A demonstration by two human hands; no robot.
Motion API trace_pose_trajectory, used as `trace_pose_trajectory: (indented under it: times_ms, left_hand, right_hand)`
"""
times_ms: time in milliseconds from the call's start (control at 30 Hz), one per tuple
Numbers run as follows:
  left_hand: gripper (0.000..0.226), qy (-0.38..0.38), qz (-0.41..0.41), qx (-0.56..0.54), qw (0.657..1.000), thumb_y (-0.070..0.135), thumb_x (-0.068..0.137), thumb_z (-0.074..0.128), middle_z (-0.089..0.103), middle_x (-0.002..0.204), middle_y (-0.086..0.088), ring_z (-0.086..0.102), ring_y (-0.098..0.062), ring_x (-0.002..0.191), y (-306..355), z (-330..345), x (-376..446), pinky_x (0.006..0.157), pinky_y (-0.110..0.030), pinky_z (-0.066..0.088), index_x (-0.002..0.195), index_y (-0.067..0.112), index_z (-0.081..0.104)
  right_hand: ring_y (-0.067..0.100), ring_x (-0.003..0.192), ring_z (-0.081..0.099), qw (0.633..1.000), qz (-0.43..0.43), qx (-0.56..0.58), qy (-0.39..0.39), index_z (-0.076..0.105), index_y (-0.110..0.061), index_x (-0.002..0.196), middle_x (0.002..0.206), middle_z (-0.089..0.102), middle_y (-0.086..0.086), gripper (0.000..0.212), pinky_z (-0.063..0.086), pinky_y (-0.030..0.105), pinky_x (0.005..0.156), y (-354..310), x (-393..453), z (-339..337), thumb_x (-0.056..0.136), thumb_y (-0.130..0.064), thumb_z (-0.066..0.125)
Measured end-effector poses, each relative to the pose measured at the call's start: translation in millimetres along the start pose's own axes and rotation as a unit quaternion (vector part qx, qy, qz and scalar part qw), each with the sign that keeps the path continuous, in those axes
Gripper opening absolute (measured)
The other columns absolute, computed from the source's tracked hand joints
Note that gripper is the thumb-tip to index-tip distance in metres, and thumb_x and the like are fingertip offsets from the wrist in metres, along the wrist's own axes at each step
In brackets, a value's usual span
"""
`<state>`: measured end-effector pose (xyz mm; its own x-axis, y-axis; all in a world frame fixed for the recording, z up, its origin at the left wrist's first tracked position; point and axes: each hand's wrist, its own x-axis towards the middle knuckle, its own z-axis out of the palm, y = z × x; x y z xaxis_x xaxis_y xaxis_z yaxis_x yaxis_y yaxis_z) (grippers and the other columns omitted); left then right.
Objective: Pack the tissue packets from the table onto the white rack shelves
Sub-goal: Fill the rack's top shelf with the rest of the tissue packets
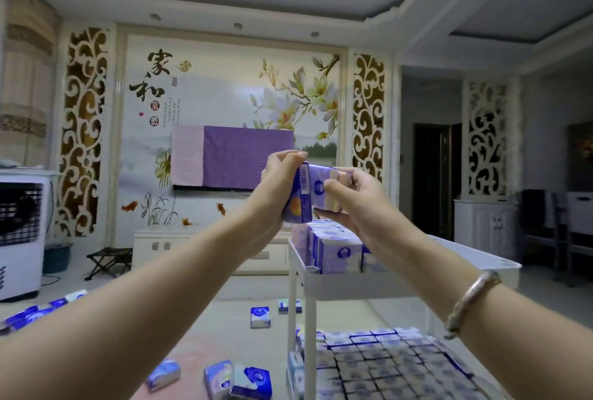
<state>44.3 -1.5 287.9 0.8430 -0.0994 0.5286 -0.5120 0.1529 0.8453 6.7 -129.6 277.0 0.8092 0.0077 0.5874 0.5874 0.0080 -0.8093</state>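
I hold a bunch of purple-and-white tissue packets (309, 194) up in the air with both hands. My left hand (277, 188) grips its left side and my right hand (356, 204) grips its right side. They are just above the top shelf of the white rack (353, 281), where several packets (333, 249) stand upright at the left end. A lower shelf (394, 364) is tightly filled with rows of packets. Loose packets lie on the table: one (260, 316), another (290, 306), and a group at the near edge (237, 378).
More packets (35, 313) lie at the table's far left. A white air cooler (21, 239) stands at the left, with a folding stool (109, 260) and a low TV cabinet (208, 249) beyond the table. A cloth-covered TV (234, 157) hangs on the wall.
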Motion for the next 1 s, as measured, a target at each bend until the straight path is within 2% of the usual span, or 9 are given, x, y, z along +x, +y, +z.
trace_pose_trajectory:
  times_ms: [167,267,333,400,533,733,833,933,1000]
  left_hand:
    - [0.051,0.031,-0.015,0.032,0.999,0.069,0.052,0.053,0.049,0.127,-0.014,0.048,-0.040,0.120,-4.0,29.7,15.0,0.050,-0.033,0.052,0.091,0.037,0.046]
    - [0.048,0.040,-0.057,-0.038,0.997,0.064,0.080,0.053,0.055,0.122,-0.018,0.061,-0.033,0.102,-3.9,47.9,21.2,0.058,-0.040,0.059,0.106,0.025,0.042]
    - [0.053,0.044,-0.113,-0.122,0.985,0.057,0.091,0.045,0.059,0.117,-0.017,0.064,-0.025,0.083,2.4,59.3,25.4,0.047,-0.031,0.056,0.120,0.013,0.041]
    - [0.064,0.038,-0.169,-0.170,0.970,0.062,0.091,0.038,0.062,0.119,-0.017,0.067,-0.024,0.080,7.7,66.6,30.1,0.041,-0.031,0.053,0.129,0.012,0.044]
    - [0.068,0.023,-0.214,-0.198,0.956,0.063,0.093,0.026,0.062,0.117,-0.020,0.065,-0.036,0.094,9.9,76.4,37.6,0.056,-0.054,0.053,0.133,0.011,0.041]
    - [0.065,-0.064,-0.242,-0.248,0.936,0.057,0.098,0.019,0.058,0.124,-0.022,0.056,-0.038,0.117,9.6,98.7,26.5,0.095,-0.051,0.045,0.116,0.000,0.044]
    - [0.067,-0.082,-0.235,-0.255,0.934,0.056,0.099,0.018,0.057,0.127,-0.023,0.056,-0.037,0.116,4.8,102.8,31.0,0.100,-0.047,0.044,0.125,0.000,0.044]
    - [0.069,-0.103,-0.222,-0.189,0.951,0.056,0.099,0.021,0.057,0.130,-0.019,0.057,-0.030,0.117,-4.7,102.5,39.2,0.101,-0.040,0.045,0.134,0.001,0.044]
    - [0.070,-0.117,-0.208,-0.079,0.968,0.058,0.098,0.020,0.054,0.136,-0.014,0.051,-0.026,0.125,-12.0,102.5,44.0,0.112,-0.039,0.032,0.138,0.005,0.044]
  right_hand:
    - [0.023,0.093,0.064,1.000,-0.012,-0.010,0.012,0.052,-0.016,0.106,0.104,0.064,0.015,0.021,0.053,0.042,0.090,2.2,-2.1,-26.4,0.089,-0.005,0.058]
    - [0.017,0.091,0.064,0.996,-0.050,-0.065,0.016,0.051,-0.020,0.109,0.105,0.066,0.012,0.026,0.052,0.033,0.084,5.5,-2.4,-40.3,0.088,-0.007,0.059]
    - [0.006,0.081,0.062,0.994,-0.077,-0.069,0.032,0.050,-0.021,0.115,0.104,0.066,0.007,0.030,0.049,0.021,0.072,8.6,-2.7,-48.2,0.089,-0.008,0.058]
    - [0.005,0.083,0.062,0.992,-0.097,-0.067,0.038,0.047,-0.021,0.120,0.108,0.066,0.005,0.033,0.046,0.014,0.065,11.3,-2.9,-56.0,0.091,-0.008,0.056]
    - [0.002,0.095,0.063,0.989,-0.101,-0.105,-0.003,0.041,-0.026,0.125,0.114,0.063,-0.001,0.037,0.050,0.013,0.073,11.9,-2.3,-72.0,0.092,-0.016,0.056]
    - [-0.010,0.083,0.062,0.977,-0.083,-0.197,0.019,0.034,-0.028,0.126,0.103,0.060,-0.014,0.057,0.050,0.010,0.074,11.5,-1.8,-86.7,0.083,-0.024,0.071]
    - [-0.004,0.082,0.061,0.972,-0.084,-0.210,0.063,0.034,-0.027,0.124,0.100,0.058,-0.013,0.055,0.049,0.015,0.074,14.7,1.9,-89.9,0.083,-0.018,0.070]
    - [0.004,0.092,0.059,0.970,-0.078,-0.208,0.096,0.033,-0.025,0.125,0.106,0.057,-0.008,0.059,0.048,0.017,0.076,21.1,8.9,-93.3,0.080,-0.015,0.070]
    - [0.005,0.090,0.058,0.974,-0.065,-0.181,0.120,0.034,-0.021,0.124,0.106,0.056,-0.005,0.059,0.047,0.015,0.073,25.1,15.8,-101.5,0.079,-0.012,0.071]
